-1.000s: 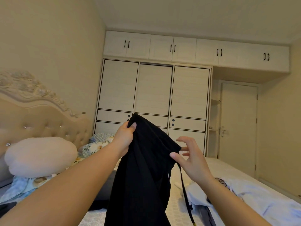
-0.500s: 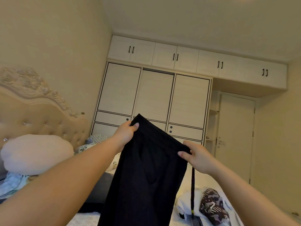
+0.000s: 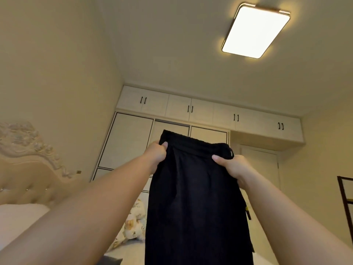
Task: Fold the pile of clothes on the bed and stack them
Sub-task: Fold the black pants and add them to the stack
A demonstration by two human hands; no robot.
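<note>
A pair of black trousers (image 3: 194, 203) hangs in front of me, held up high by its elastic waistband. My left hand (image 3: 155, 156) grips the waistband's left side. My right hand (image 3: 230, 166) grips the right side, beside a small loop of drawstring. The legs drop straight down and out of the frame's bottom edge. The pile of clothes on the bed is out of view, apart from a printed fabric (image 3: 131, 224) lying left of the trousers.
A carved, tufted headboard (image 3: 28, 169) and a white pillow (image 3: 17, 220) are at the left. White wardrobes (image 3: 133, 146) fill the far wall, with a door (image 3: 261, 169) to their right. A dark rack (image 3: 345, 205) stands at the right edge.
Both hands have lifted the trousers higher and spread the waistband wider. My right hand went from reaching to gripping. The view has tilted up, bringing the ceiling lamp in.
</note>
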